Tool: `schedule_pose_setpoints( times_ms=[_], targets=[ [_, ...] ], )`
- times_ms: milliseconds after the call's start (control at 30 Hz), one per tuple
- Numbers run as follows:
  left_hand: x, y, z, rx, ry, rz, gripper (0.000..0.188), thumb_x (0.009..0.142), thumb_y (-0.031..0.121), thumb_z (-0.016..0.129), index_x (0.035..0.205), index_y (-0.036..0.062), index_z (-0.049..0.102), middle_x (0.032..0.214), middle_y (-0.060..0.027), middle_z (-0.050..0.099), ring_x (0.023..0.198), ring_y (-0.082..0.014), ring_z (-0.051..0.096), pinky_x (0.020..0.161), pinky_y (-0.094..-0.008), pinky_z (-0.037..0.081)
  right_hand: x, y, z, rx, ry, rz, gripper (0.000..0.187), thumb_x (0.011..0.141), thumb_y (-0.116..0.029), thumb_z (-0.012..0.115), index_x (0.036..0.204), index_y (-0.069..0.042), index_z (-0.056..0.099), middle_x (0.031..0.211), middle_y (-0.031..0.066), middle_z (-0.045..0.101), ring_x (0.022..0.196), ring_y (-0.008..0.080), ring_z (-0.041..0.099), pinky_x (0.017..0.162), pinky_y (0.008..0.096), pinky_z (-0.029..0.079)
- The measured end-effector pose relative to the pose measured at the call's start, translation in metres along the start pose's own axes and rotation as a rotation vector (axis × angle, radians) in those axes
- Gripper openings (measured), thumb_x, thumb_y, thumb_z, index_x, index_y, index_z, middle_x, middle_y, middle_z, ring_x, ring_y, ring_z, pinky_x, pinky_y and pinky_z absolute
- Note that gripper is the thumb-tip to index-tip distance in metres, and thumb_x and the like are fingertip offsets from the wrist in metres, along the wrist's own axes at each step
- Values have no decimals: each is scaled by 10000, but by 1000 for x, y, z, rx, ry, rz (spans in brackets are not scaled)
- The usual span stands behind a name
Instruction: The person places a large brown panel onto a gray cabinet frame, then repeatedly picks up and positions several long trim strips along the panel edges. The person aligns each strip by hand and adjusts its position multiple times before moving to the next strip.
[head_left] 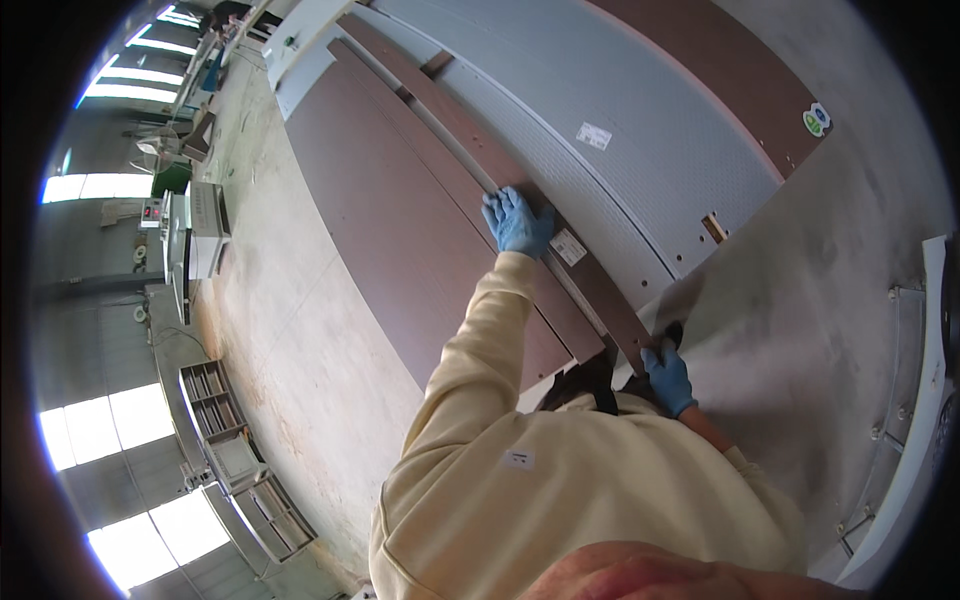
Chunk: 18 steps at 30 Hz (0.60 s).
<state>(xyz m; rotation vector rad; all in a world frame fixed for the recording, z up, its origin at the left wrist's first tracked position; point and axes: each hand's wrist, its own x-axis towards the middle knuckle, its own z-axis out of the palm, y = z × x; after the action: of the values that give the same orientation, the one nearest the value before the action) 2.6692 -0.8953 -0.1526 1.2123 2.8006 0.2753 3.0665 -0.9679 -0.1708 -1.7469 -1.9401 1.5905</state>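
Note:
A long narrow brown board (606, 296) with a white label lies along a stack of panels in front of me. My left hand (520, 224), in a blue glove, rests across this board with fingers stretched out and thumb apart. Down at the board's near end, my right hand (668, 378), gloved in blue too, has its fingers bent round the end; its fingertips are partly hidden. Alongside on the left is another narrow brown strip (440, 180), on top of a wide brown panel (385, 215). A thin gap separates the strip from the labelled board.
Light grey panels (540, 75) with a white label lie to the right, and beyond them a dark brown panel (720, 60) with a round green-and-blue sticker. A machine (205, 230) and shelving (212, 400) stand across the concrete floor at left. A white-edged object (925, 370) stands far right.

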Motion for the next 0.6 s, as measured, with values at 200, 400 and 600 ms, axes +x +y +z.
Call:
schedule_pose_setpoints(
  times_ms=[200,400,600],
  targets=[
    [25,8,-6,-126,-77,8,961,915,505,673,1578,-86,306,1647,-310,317,1587,-441,184,1299,-559,74,21,0,-1,342,-68,118,467,1006,-458,649,1087,2,633,1002,285,706,928,467,691,794,517,552],
    [52,11,1,-65,-13,34,906,909,506,694,1544,-60,384,1612,-271,403,1546,-414,301,1261,-524,230,39,-14,5,411,-6,101,435,1003,-387,685,1130,25,630,954,177,700,779,267,721,610,376,614],
    [68,9,4,-136,-78,22,952,915,498,674,1595,-60,309,1677,-264,303,1597,-417,183,1299,-507,147,50,-21,10,465,-38,140,395,993,-348,716,1161,-9,601,975,84,648,744,182,693,549,330,618]
  ],
)
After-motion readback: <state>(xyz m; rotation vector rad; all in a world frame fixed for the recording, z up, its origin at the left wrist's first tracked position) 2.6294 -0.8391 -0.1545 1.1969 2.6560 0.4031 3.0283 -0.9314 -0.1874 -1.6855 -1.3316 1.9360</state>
